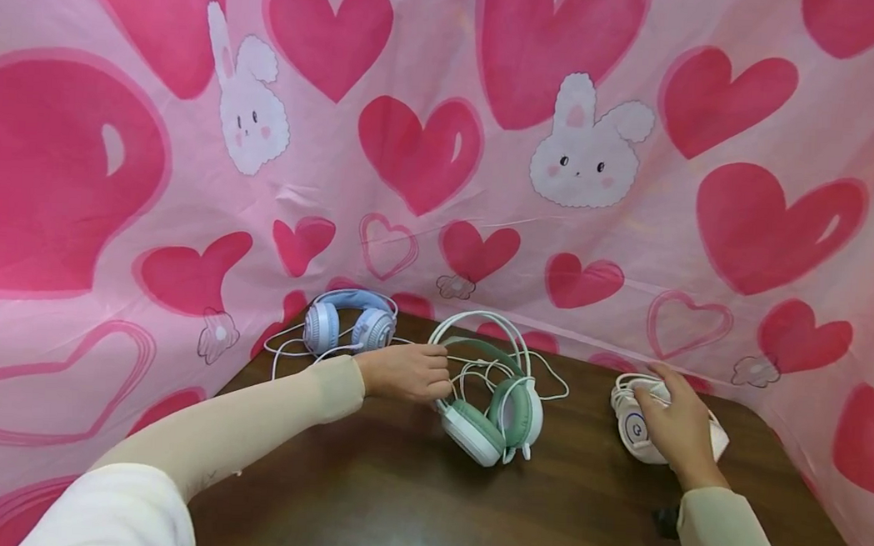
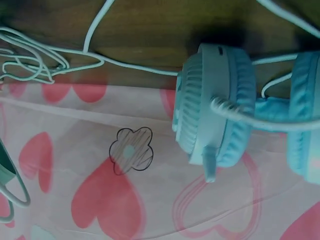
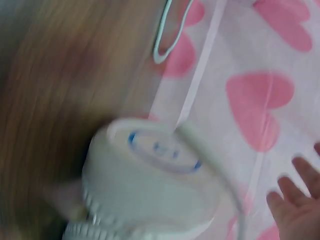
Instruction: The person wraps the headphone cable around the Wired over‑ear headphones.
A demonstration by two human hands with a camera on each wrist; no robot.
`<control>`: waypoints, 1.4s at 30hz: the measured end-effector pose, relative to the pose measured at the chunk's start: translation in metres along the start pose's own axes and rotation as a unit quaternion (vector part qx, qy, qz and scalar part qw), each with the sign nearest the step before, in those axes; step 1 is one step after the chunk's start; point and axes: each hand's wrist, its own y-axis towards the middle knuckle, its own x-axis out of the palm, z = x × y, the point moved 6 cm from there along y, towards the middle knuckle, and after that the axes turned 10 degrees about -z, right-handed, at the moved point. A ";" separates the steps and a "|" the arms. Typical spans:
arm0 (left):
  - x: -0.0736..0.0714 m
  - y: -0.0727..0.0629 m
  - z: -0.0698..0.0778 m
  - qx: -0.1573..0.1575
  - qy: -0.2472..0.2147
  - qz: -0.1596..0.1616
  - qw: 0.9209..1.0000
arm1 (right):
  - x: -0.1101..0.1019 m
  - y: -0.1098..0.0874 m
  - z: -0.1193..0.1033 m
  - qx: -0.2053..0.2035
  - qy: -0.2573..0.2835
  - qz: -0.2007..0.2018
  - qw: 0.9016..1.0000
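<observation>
Green-and-white over-ear headphones point(image 1: 472, 438) stand tilted in the middle of the table, and my left hand point(image 1: 407, 373) grips the left side of their headband. Only a sliver of these headphones point(image 2: 7, 170) shows at the left edge of the left wrist view, with the hand itself outside it. Toward the right lie white headphones point(image 1: 633, 431) with a blue ring mark on the earcup. Over them reaches my right hand point(image 1: 672, 417), partly covering them. The right wrist view, blurred, shows the white earcup point(image 3: 150, 175) and extended fingers point(image 3: 295, 192) beside it.
Pale blue headphones point(image 1: 322, 329) sit at the back left, their cable trailing across the brown table point(image 1: 393, 504). A white cable point(image 1: 558, 376) loops behind the green pair. A small dark object point(image 1: 665, 521) lies by the right wrist. Pink heart-patterned cloth point(image 1: 436, 47) walls the back and sides.
</observation>
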 end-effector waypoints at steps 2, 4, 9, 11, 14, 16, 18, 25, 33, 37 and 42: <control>-0.003 -0.003 0.001 -0.005 -0.004 0.012 1.000 | 0.006 0.000 -0.010 -0.013 0.015 -0.016 1.000; -0.008 -0.006 0.002 -0.009 -0.014 0.027 0.999 | 0.013 -0.001 -0.019 -0.025 0.025 -0.031 0.999; -0.020 -0.007 0.005 -0.025 -0.030 0.045 0.998 | 0.032 -0.002 -0.034 -0.053 0.076 -0.072 0.993; -0.025 -0.006 0.006 -0.029 -0.033 0.054 0.998 | 0.040 -0.003 -0.039 -0.070 0.112 -0.096 0.987; -0.035 -0.006 0.008 -0.035 -0.029 0.066 0.997 | 0.052 -0.005 -0.048 -0.110 0.188 -0.134 0.967; -0.040 -0.006 0.009 -0.038 -0.027 0.073 0.996 | 0.056 -0.006 -0.056 -0.146 0.246 -0.157 0.945; -0.045 -0.007 0.009 -0.044 -0.027 0.081 0.995 | 0.059 -0.006 -0.065 -0.179 0.298 -0.176 0.921; -0.060 -0.012 0.014 -0.055 -0.034 0.136 0.989 | 0.072 -0.004 -0.086 -0.273 0.439 -0.260 0.816; -0.068 -0.013 0.017 -0.074 -0.012 0.127 0.989 | 0.090 -0.017 -0.099 -0.273 0.574 -0.412 0.653; -0.067 -0.014 0.017 -0.080 -0.013 0.131 0.988 | 0.088 -0.018 -0.108 -0.252 0.530 -0.404 0.702; -0.063 -0.009 0.022 -0.073 -0.010 0.133 0.988 | 0.084 -0.016 -0.111 -0.214 0.466 -0.380 0.770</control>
